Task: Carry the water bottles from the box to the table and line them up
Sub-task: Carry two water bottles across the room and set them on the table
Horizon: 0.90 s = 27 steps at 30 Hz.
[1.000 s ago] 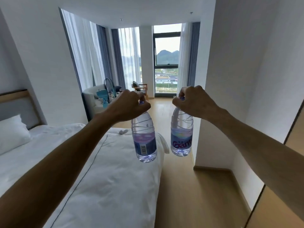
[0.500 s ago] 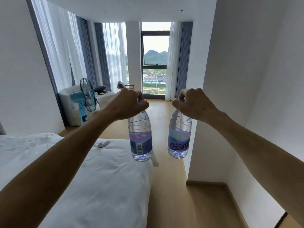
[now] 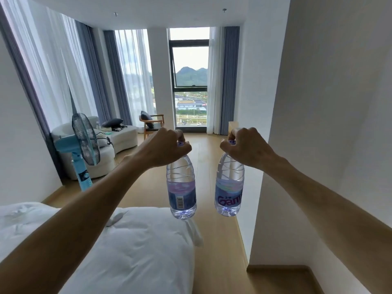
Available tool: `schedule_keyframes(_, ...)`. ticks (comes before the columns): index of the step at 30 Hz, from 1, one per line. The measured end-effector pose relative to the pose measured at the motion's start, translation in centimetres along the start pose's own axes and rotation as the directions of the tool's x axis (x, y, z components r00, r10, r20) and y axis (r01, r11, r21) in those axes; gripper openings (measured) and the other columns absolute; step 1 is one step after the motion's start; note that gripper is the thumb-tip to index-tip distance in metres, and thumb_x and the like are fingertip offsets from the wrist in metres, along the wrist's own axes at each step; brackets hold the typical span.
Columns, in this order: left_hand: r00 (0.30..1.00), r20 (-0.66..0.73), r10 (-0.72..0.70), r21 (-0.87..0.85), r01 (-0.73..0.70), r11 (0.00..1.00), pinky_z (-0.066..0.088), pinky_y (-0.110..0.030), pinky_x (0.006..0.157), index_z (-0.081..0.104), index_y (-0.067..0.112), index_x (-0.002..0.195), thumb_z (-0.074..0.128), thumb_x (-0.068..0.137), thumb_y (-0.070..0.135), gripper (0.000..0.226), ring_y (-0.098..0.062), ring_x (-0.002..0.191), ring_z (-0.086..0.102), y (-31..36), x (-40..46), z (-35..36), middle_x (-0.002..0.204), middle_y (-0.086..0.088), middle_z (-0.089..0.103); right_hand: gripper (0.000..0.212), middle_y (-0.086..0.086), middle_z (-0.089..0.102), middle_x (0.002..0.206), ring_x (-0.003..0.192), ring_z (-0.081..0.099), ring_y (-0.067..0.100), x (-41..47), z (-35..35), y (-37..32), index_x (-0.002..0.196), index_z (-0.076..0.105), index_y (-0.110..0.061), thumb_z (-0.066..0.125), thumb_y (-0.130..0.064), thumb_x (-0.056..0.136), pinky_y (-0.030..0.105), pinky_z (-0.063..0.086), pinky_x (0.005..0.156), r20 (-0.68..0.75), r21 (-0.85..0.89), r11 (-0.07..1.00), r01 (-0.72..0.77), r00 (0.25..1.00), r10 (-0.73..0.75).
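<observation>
Two clear water bottles with blue-purple labels hang upright in front of me. My left hand [image 3: 164,148] grips the cap and neck of the left bottle [image 3: 181,188], whose barcode faces me. My right hand [image 3: 245,146] grips the top of the right bottle [image 3: 229,187], which shows pink lettering. Both arms are stretched forward at about the same height, the bottles a short gap apart. No box shows in this view. Only a light wooden edge [image 3: 231,127] peeks out past the wall corner on the right.
A white bed [image 3: 131,247] fills the lower left. A wooden floor aisle [image 3: 216,240] runs between the bed and a white wall corner [image 3: 261,187] on the right. Farther on stand a blue fan [image 3: 83,145], a white sofa [image 3: 118,137], a wooden chair [image 3: 151,123] and tall windows.
The view has moved forward along the bed toward the windows; the fan and sofa are nearer and the bed's end is close. Both hands keep the same hold on the bottles.
</observation>
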<state>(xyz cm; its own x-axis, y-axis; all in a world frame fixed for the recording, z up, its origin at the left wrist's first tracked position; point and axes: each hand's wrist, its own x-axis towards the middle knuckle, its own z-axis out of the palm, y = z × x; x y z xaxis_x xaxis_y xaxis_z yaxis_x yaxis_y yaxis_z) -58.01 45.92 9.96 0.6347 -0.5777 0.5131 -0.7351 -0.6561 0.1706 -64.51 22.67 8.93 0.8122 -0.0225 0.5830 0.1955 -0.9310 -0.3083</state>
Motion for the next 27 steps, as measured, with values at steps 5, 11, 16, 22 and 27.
schedule_keyframes(5, 1.000, -0.008, 0.001, 0.041, -0.001, 0.999, 0.033, -0.012, 0.047, 0.065, 0.010, 0.087, 0.062, 0.093, 0.029, 0.020, 0.001, 0.042, 0.047, -4.8, 8.6, 4.5, 0.063, 0.005, 0.060, 0.029, 0.008, 0.063, 0.068, 0.056, 0.058, 0.015, 8.6, 4.4, 5.9, 0.079, 0.063, -0.004, 0.061, -0.030, 0.091, 0.018, 0.041, 0.051, 0.028, 0.017, 0.999, 0.050, 0.998, -0.051)
schedule_keyframes(11, 0.999, -0.025, -0.048, 0.040, 0.049, 0.998, 0.034, -0.008, 0.039, 0.064, 0.013, 0.085, 0.063, 0.091, 0.029, 0.017, 0.001, 0.036, 0.050, -10.9, 19.7, 9.4, 0.056, 0.015, 0.051, 0.023, -0.001, 0.056, 0.065, 0.057, 0.055, 0.012, 20.0, 9.1, 12.7, 0.079, 0.058, -0.009, 0.062, -0.029, 0.091, 0.022, 0.047, 0.055, 0.012, 0.060, 0.993, 0.101, 0.995, -0.102)
schedule_keyframes(16, 0.998, -0.032, -0.062, -0.002, 0.062, 0.998, 0.039, -0.018, 0.048, 0.064, 0.011, 0.087, 0.062, 0.091, 0.028, 0.018, -0.005, 0.049, 0.054, -16.7, 28.1, 13.8, 0.067, 0.004, 0.059, 0.022, -0.007, 0.052, 0.062, 0.056, 0.054, 0.009, 28.9, 13.7, 17.7, 0.078, 0.054, -0.013, 0.062, -0.029, 0.091, 0.022, 0.046, 0.054, 0.003, 0.084, 0.994, 0.067, 0.998, -0.068)
schedule_keyframes(22, 0.999, -0.047, -0.018, -0.017, 0.017, 1.000, 0.039, -0.019, 0.048, 0.056, 0.016, 0.076, 0.063, 0.090, 0.025, 0.018, -0.010, 0.050, 0.055, -24.7, 37.3, 18.7, 0.062, 0.007, 0.056, 0.023, -0.003, 0.054, 0.059, 0.052, 0.055, 0.012, 38.4, 21.0, 23.0, 0.075, 0.056, -0.012, 0.062, -0.028, 0.090, 0.019, 0.040, 0.049, -0.011, 0.052, 0.998, 0.040, 0.999, -0.040)
schedule_keyframes(27, 0.999, -0.034, 0.005, -0.006, -0.006, 1.000, 0.036, -0.019, 0.049, 0.055, 0.017, 0.080, 0.062, 0.091, 0.025, 0.015, -0.010, 0.053, 0.054, -31.1, 44.7, 21.1, 0.068, 0.004, 0.057, 0.026, 0.000, 0.054, 0.056, 0.052, 0.056, 0.016, 45.8, 25.9, 26.3, 0.072, 0.059, -0.007, 0.062, -0.027, 0.089, 0.028, 0.051, 0.055, -0.013, 0.018, 1.000, -0.010, 1.000, 0.011)
